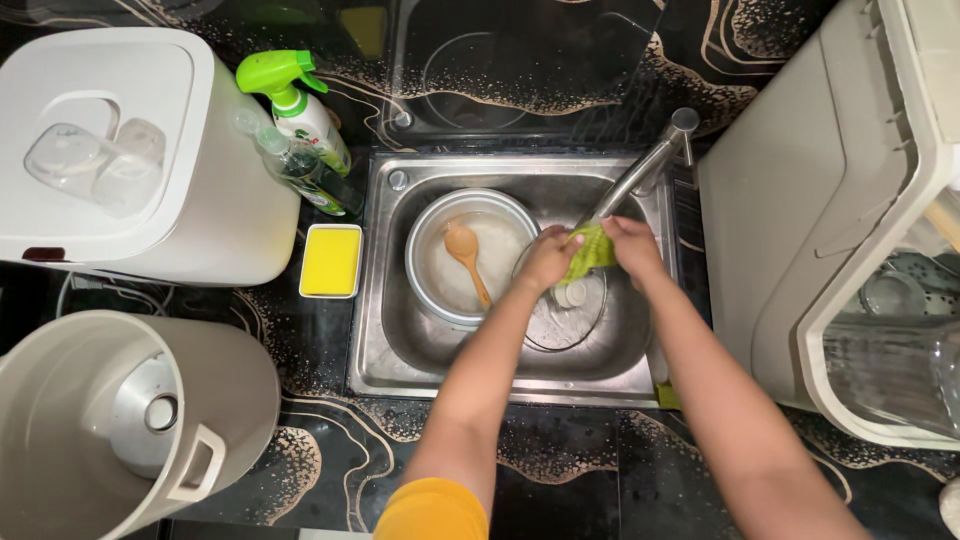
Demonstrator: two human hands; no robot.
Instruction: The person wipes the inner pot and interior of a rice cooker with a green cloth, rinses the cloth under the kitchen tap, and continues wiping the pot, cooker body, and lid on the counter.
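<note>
Both my hands are over the steel sink [385, 330], under the faucet spout [640, 175]. My left hand [548, 258] and my right hand [632, 245] grip a green-yellow scrub cloth [592, 250] between them. Just below the hands lies a clear glass lid [565, 315] with a white knob. To the left in the sink sits a round metal pot [430, 235] with cloudy water and a wooden spoon [466, 255] in it.
A yellow sponge in a white dish [331, 261] sits left of the sink, with a green-capped spray bottle [297, 105] and a clear bottle [305, 170] behind it. White appliances [200, 150] stand left, an open cooker body [120, 420] at the lower left, a dish rack [860, 300] right.
</note>
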